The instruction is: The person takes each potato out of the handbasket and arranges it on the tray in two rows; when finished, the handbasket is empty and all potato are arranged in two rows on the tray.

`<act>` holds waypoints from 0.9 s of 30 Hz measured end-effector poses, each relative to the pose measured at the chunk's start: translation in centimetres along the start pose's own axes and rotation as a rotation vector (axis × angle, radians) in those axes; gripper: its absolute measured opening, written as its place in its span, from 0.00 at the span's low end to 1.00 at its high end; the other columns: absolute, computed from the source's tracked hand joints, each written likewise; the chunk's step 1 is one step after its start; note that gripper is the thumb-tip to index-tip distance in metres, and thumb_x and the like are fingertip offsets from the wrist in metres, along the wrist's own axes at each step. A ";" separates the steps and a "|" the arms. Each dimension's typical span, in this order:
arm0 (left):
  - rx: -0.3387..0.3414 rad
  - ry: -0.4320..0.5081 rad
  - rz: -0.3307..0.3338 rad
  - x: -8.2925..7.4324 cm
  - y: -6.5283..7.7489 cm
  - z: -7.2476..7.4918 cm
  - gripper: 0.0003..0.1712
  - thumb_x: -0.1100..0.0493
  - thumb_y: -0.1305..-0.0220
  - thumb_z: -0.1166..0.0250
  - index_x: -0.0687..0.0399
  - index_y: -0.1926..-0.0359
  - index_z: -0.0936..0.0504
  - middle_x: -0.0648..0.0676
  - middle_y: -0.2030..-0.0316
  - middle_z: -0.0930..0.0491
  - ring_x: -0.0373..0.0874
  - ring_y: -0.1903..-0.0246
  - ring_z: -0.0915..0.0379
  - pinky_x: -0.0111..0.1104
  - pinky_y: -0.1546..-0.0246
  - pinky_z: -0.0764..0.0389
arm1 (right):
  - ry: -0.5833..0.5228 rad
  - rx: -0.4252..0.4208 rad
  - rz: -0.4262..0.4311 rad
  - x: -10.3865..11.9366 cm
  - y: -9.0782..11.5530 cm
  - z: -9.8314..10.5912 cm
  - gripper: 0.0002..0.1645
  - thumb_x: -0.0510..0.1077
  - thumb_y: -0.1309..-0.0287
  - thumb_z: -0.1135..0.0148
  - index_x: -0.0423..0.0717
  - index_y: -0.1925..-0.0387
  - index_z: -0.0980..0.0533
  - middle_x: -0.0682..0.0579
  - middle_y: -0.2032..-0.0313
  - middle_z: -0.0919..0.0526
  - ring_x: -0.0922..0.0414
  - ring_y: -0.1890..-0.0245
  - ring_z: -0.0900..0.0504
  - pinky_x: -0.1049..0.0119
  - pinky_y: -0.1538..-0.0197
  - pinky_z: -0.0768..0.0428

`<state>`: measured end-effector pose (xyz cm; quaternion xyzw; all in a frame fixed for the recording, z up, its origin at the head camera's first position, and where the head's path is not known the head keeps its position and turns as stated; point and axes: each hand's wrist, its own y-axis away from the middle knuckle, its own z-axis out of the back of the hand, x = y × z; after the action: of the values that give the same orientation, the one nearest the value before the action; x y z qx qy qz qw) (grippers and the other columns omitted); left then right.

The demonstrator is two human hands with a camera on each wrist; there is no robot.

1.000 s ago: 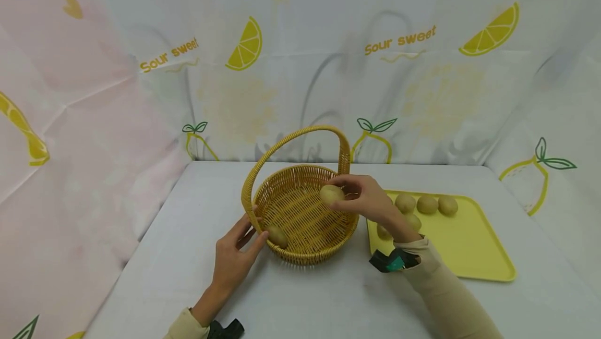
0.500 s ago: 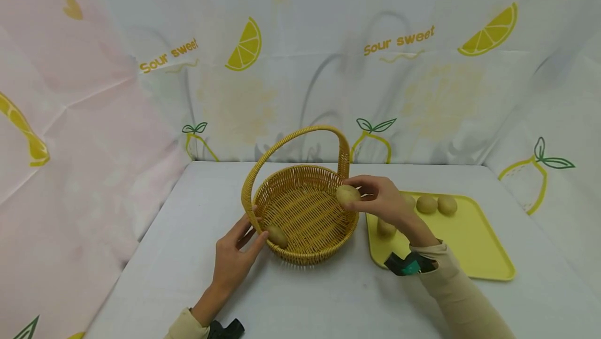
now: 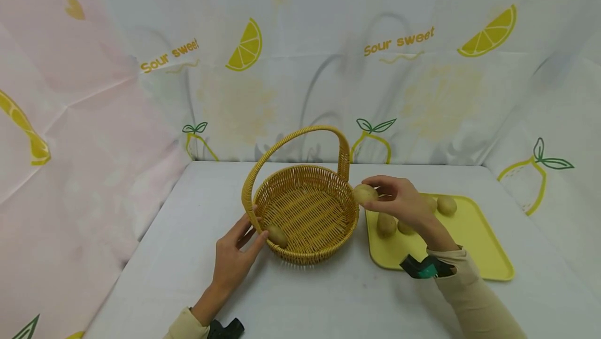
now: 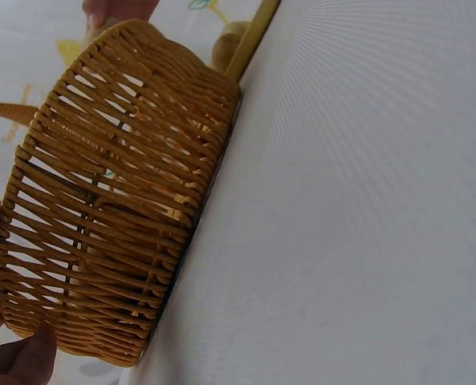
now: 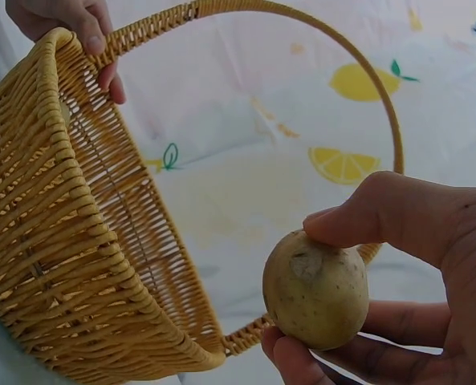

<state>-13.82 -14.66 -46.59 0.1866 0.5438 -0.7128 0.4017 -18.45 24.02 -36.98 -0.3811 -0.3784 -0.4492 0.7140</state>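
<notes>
A round wicker basket (image 3: pixel 307 219) with a tall arched handle stands on the table. My left hand (image 3: pixel 235 258) grips its left side by the foot of the handle, thumb at the rim and fingers around the outside. One potato (image 3: pixel 277 235) lies inside, close to that thumb. Just past the basket's right rim, my right hand (image 3: pixel 399 201) holds another potato (image 5: pixel 315 290) between thumb and fingers, up in the air. The right wrist view shows its pale skin with a light scuffed patch.
Right of the basket lies a yellow tray (image 3: pixel 469 247) with several potatoes, among them one potato (image 3: pixel 447 205) at the back; the right hand and forearm cover part of it. A printed lemon cloth (image 3: pixel 300 68) hangs behind the white table (image 3: pixel 328 302).
My right hand has moved right with its potato, from over the basket to beyond the rim, beside the tray. The left hand and basket stay where they were.
</notes>
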 end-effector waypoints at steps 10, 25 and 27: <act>-0.030 -0.035 -0.028 0.3 -0.1 -0.1 0.36 0.70 0.39 0.25 0.63 0.30 0.25 0.64 0.40 0.19 0.62 0.43 0.20 0.41 0.49 0.15 | 0.070 -0.048 0.015 -0.1 1.3 1.5 0.27 0.37 0.42 0.23 0.36 0.42 0.19 0.43 0.49 0.15 0.54 0.54 0.16 0.70 0.53 0.15; -0.012 -0.003 -0.005 0.0 0.0 -0.1 0.34 0.69 0.35 0.27 0.63 0.29 0.26 0.63 0.38 0.21 0.62 0.41 0.22 0.42 0.47 0.16 | 0.077 -0.092 -0.032 -0.8 3.3 3.7 0.26 0.38 0.40 0.23 0.37 0.41 0.19 0.46 0.49 0.14 0.57 0.56 0.16 0.71 0.57 0.15; -0.012 0.000 -0.006 0.0 0.0 -0.1 0.35 0.69 0.35 0.27 0.63 0.29 0.26 0.64 0.37 0.21 0.62 0.41 0.22 0.43 0.47 0.16 | 0.083 -0.101 -0.041 -1.0 3.7 3.9 0.26 0.38 0.40 0.23 0.37 0.41 0.19 0.48 0.50 0.14 0.57 0.57 0.15 0.71 0.57 0.16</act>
<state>-13.78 -14.59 -46.60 0.1826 0.5486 -0.7108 0.4006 -16.13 28.97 -36.93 -0.3897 -0.3330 -0.4978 0.6996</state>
